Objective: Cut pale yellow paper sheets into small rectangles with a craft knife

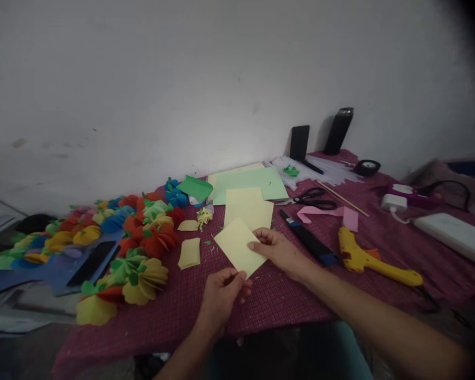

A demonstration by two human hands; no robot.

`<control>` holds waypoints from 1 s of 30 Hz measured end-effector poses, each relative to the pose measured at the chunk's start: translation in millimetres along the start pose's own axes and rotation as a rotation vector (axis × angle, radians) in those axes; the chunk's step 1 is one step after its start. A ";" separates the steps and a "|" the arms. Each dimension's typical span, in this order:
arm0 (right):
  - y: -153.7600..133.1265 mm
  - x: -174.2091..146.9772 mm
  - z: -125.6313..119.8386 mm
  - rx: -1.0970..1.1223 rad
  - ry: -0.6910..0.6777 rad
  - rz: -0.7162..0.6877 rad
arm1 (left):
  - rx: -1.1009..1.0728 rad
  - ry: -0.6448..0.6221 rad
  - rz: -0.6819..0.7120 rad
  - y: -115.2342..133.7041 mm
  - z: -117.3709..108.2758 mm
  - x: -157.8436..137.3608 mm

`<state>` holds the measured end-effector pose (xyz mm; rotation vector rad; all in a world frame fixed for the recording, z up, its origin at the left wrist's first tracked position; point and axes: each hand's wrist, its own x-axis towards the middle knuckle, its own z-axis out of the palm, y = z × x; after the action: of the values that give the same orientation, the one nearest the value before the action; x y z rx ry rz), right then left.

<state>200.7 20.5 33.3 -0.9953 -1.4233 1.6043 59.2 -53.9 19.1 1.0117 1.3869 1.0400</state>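
A square of pale yellow paper (239,244) is held between my two hands, turned so that one corner points toward me. My left hand (226,290) pinches that near corner. On the right-hand corner, my right hand (276,248) grips the sheet with the thumb on top. Just beyond it, larger pale yellow sheets (243,203) lie on the cloth, partly covered by the held square. To the left are a small stack of cut yellow paper (189,253) and a little heap of yellow paper scraps (204,217).
Colourful paper flowers (152,237) crowd the left side. Black scissors (311,199), a dark blue cutter-like tool (309,238), a pink ribbon strip (324,212) and a yellow glue gun (374,261) lie at right. A black bottle (339,131) stands by the wall.
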 end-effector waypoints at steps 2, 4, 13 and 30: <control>-0.2 1.3 -3.7 -0.015 0.002 0.044 | 0.007 -0.019 -0.031 -2.0 -1.6 0.1; 1.1 2.8 -7.1 -0.053 0.007 0.068 | 0.023 -0.034 -0.061 -4.6 -4.4 -0.6; 25.4 1.1 -11.8 -0.228 -0.132 0.054 | 0.230 -0.064 -0.136 -13.5 -35.0 -17.4; 17.6 -7.1 -11.9 -1.213 0.011 -0.184 | 1.344 -0.275 0.718 -25.4 -24.0 -31.8</control>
<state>213.7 17.3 15.4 -1.4096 -2.4327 0.4649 36.6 -92.3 3.6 2.6485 1.4472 0.2430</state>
